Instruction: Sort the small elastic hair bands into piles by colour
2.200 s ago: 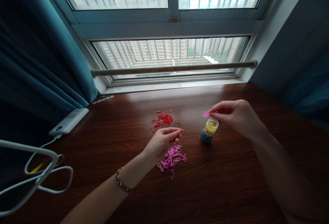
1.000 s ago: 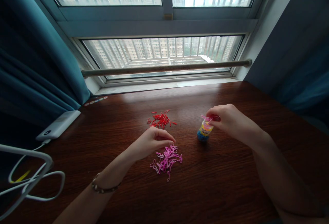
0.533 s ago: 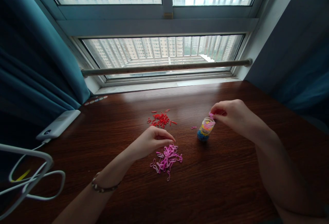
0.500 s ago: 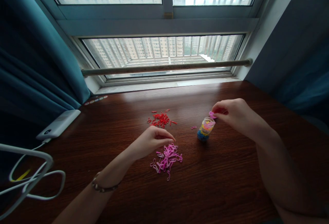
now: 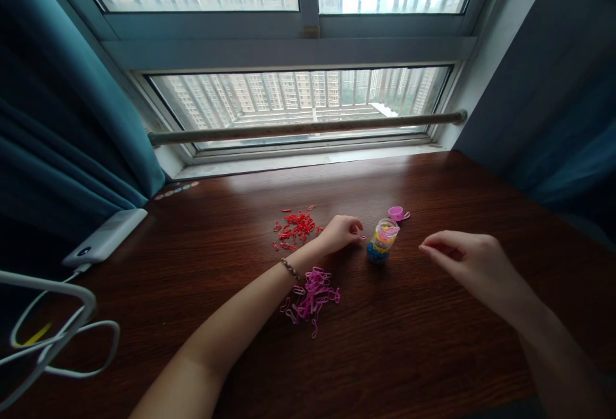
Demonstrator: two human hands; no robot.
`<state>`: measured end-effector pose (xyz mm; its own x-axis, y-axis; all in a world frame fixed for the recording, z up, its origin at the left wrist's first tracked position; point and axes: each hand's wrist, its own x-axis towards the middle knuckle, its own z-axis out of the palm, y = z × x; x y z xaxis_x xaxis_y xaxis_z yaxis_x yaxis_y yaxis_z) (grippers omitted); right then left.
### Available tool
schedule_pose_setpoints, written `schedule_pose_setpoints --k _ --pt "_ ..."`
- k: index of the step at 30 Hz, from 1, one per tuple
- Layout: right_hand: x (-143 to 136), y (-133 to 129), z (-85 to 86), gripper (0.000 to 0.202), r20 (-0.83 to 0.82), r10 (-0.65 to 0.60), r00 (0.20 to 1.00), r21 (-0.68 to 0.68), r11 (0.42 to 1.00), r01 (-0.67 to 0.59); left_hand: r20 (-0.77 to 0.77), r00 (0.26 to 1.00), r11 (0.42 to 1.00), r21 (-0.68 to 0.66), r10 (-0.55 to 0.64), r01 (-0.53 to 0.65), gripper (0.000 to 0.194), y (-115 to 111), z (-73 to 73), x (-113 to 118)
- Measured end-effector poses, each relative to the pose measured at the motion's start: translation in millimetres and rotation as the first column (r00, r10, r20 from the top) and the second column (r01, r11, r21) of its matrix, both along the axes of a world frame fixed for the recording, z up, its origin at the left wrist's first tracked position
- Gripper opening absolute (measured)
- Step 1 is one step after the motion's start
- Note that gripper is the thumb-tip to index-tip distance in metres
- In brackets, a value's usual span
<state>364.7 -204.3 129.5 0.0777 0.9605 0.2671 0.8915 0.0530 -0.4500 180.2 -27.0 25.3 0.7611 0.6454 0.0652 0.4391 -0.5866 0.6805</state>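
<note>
My left hand [image 5: 341,234] reaches over the table, its fingers bent down at a single pink clip [image 5: 363,237] beside the jar; whether they grip it is unclear. The small clear jar [image 5: 382,240] holds blue, yellow and pink pieces and leans slightly. Behind it lies a pink lid [image 5: 396,213] with a loop. Right of the jar, my right hand [image 5: 459,252] hovers with thumb and fingertips pinched together; anything between them is too small to see. A pile of red clips [image 5: 297,226] lies left of my left hand, and a pile of pink-purple clips [image 5: 312,297] sits below my left wrist.
A white power bank [image 5: 104,237] with a looped white cable [image 5: 72,290] sits at the table's left edge by a blue curtain [image 5: 72,98]. Behind the brown table [image 5: 385,355] runs a metal rail [image 5: 308,128] before the window.
My left hand has moved right and away from me, from the pink-purple pile to the single clip. My right hand has left the pink lid and moved right and nearer to me.
</note>
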Motion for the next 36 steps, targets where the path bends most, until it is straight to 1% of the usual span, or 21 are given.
schedule_pose_setpoints --k 2,4,6,8,9,11,14,17,19,22,24,26,29,30,33,34,36 --pt "4 -10 -15.4 0.013 -0.052 -0.046 0.998 -0.049 0.998 0.043 -0.057 0.998 1.0 -0.006 -0.029 0.029 0.024 3 -0.8 5" --pt "6 -18 -28.3 0.014 -0.095 -0.085 0.992 -0.097 0.992 0.076 -0.078 0.996 0.999 -0.003 -0.038 0.038 0.022 3 0.6 5" --pt "5 -25 -38.1 0.014 -0.13 -0.113 0.985 -0.123 0.988 0.097 -0.096 0.995 0.999 -0.001 -0.039 0.04 0.021 0 4.1 0" --pt "3 -31 -45.6 0.014 -0.169 -0.122 0.978 -0.142 0.985 0.098 -0.109 0.993 0.999 -0.003 -0.043 0.043 0.02 -6 10.2 -12" --pt "0 -33 -48.6 0.015 -0.193 -0.113 0.975 -0.161 0.984 0.082 -0.113 0.993 0.999 -0.003 -0.045 0.045 0.02 -11 14.1 -20" --pt "-7 -37 -53.0 0.016 -0.241 -0.058 0.969 -0.217 0.976 0.005 -0.128 0.99 0.998 0.004 -0.06 0.061 0.019 -23 22.9 -41" --pt "-23 -37 -55.3 0.016 -0.306 0.089 0.948 -0.3 0.936 -0.184 -0.175 0.983 0.998 0.008 -0.063 0.065 0.016 -42 34.4 -75" --pt "-45 -31 -54.7 0.015 -0.337 0.25 0.908 -0.325 0.874 -0.361 -0.222 0.973 0.998 -0.017 -0.055 0.053 0.01 -58 38.3 -102" --pt "-60 -24 -55.1 0.015 -0.318 0.354 0.88 -0.309 0.838 -0.449 -0.23 0.973 1.0 -0.026 -0.015 0.01 0.009 -65 37.1 -113" --pt "-81 -8 -58.5 0.014 -0.231 0.495 0.838 -0.272 0.794 -0.544 -0.217 0.975 0.997 -0.064 0.037 -0.052 0.011 -73 35.4 -120" --pt "-94 5 -61.0 0.014 -0.144 0.548 0.824 -0.259 0.783 -0.566 -0.206 0.977 0.992 -0.102 0.051 -0.074 0.013 -76 37.2 -121" --pt "-105 18 -61.9 0.015 -0.039 0.543 0.839 -0.252 0.807 -0.534 -0.202 0.977 0.991 -0.105 0.064 -0.087 0.015 -78 40.8 -122" --pt "-116 34 -61.0 0.012 0.075 0.491 0.868 -0.263 0.849 -0.458 -0.225 0.969 0.994 -0.025 0.098 -0.107 0.014 -77 44.6 -125" --pt "-119 38 -61.0 0.019 0.085 0.479 0.874 -0.276 0.854 -0.441 -0.236 0.965 0.993 0.008 0.115 -0.116 0.017 -77 44.4 -126" --pt "-125 45 -64.9 0.042 0.04 0.473 0.88 -0.303 0.845 -0.44 -0.273 0.951 0.989 0.074 0.146 -0.13 0.028 -74 39.5 -128" --pt "-126 46 -67.5 0.045 0.011 0.477 0.879 -0.298 0.84 -0.452 -0.283 0.948 0.989 0.082 0.145 -0.127 0.032 -74 37.1 -128" --pt "-127 47 -74.2 0.042 -0.051 0.481 0.875 -0.271 0.837 -0.476 -0.291 0.948 0.991 0.08 0.13 -0.112 0.034 -73 32.8 -127"
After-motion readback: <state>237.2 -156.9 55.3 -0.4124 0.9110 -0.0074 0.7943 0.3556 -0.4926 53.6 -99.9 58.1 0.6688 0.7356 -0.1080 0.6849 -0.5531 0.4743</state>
